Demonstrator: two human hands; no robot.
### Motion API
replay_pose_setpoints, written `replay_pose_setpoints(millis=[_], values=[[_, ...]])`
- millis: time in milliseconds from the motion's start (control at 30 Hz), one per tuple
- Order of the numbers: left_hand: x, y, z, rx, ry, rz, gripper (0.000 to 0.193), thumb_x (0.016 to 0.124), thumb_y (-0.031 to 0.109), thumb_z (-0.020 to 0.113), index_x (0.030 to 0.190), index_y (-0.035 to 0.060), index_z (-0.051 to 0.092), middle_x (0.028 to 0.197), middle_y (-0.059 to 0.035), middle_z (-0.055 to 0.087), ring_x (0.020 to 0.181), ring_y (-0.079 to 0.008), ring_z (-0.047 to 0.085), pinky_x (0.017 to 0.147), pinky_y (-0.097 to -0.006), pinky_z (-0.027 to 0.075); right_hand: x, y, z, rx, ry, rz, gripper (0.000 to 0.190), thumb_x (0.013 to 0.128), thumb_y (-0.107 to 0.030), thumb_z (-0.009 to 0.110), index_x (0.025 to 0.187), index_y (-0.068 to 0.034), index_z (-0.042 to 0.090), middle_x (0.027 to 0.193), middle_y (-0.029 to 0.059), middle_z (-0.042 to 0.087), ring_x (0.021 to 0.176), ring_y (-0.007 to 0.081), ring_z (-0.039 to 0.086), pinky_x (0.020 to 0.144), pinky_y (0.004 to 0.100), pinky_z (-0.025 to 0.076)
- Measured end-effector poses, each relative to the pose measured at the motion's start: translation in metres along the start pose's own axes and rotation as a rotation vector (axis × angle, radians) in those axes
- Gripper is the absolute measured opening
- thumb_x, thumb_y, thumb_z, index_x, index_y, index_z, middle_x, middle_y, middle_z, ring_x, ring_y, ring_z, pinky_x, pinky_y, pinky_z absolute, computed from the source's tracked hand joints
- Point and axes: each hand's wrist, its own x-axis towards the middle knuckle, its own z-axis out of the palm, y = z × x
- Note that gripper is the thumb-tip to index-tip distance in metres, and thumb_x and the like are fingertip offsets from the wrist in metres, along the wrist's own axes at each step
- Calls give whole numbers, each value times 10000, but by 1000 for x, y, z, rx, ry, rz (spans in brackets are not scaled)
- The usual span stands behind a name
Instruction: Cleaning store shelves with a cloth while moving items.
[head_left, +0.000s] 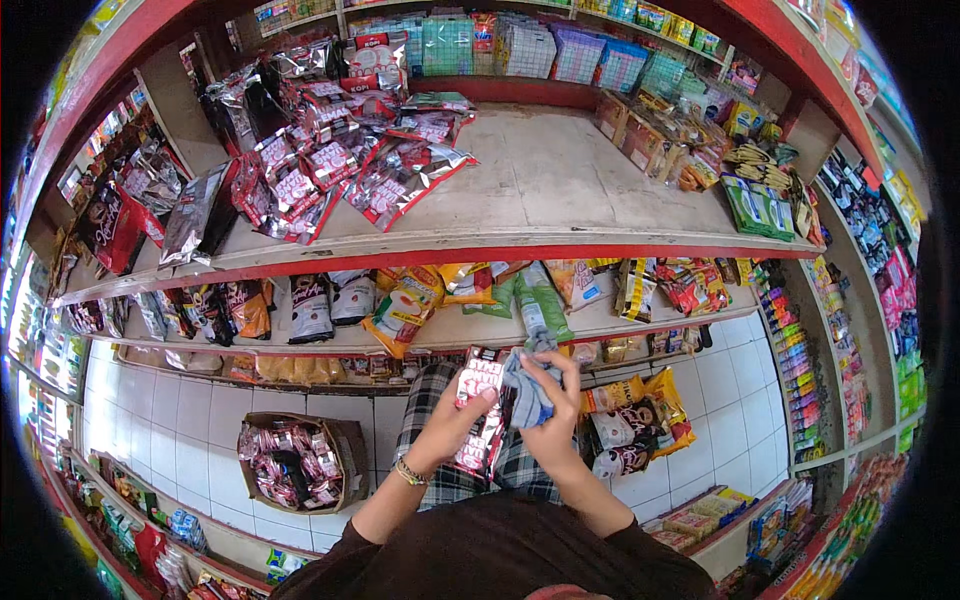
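My left hand (450, 424) grips a red and white coffee packet (480, 405) by its left edge, thumb on its front, above my lap. My right hand (551, 409) holds a crumpled blue-grey striped cloth (529, 386) against or just beside the packet's right side. Similar red and silver coffee packets (322, 161) lie in a loose heap on the left of the wide upper shelf. To the left of my legs, an open cardboard box (349, 457) on the floor holds many small red packets with a black object on top.
The red-edged upper shelf (540, 244) crosses in front of me, with a lower shelf (465, 337) of coffee bags and pouches below. Yellow and black bags (634, 424) lie on the white tiled floor to my right. Low stocked shelves (697, 521) stand behind on both sides.
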Motion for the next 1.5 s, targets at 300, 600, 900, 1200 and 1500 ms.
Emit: replay_pose_setpoints(millis=[300,600,900,1200,1500], values=[[4,12,-3,-73,36,28,342,904,170,570,1195,13,486,1026,-16,582,918,-70,522,820,-250,436,-4,0,-1,137,-206,-53,500,591,-76,725,1086,-46,655,1031,117,543,954,295,531,858,379,419],[1,10,6,-70,11,0,360,914,178,570,1223,32,455,1039,4,560,913,-54,507,812,-234,433,11,0,-2,31,-31,-84,483,601,-59,725,1078,-46,651,1015,123,543,956,276,530,850,366,422],[12,22,-28,-174,125,39,329,935,222,520,1188,13,489,1048,-20,598,926,-83,548,845,-257,435,-3,9,-20,529,-720,-19,443,629,-83,711,1067,-43,657,986,92,579,941,236,567,830,339,438],[3,17,2,-94,43,-12,364,913,225,567,1204,19,496,1081,-15,590,947,-83,536,849,-250,431,12,-10,-2,171,-129,4,456,629,20,668,1082,-12,623,1048,129,552,974,253,567,848,328,447],[17,30,-35,-218,274,88,388,921,311,539,1163,8,533,1014,-21,600,899,-91,547,820,-268,437,-8,-3,-13,534,-702,41,427,618,-25,718,1036,8,639,968,114,570,932,254,571,838,338,446]])
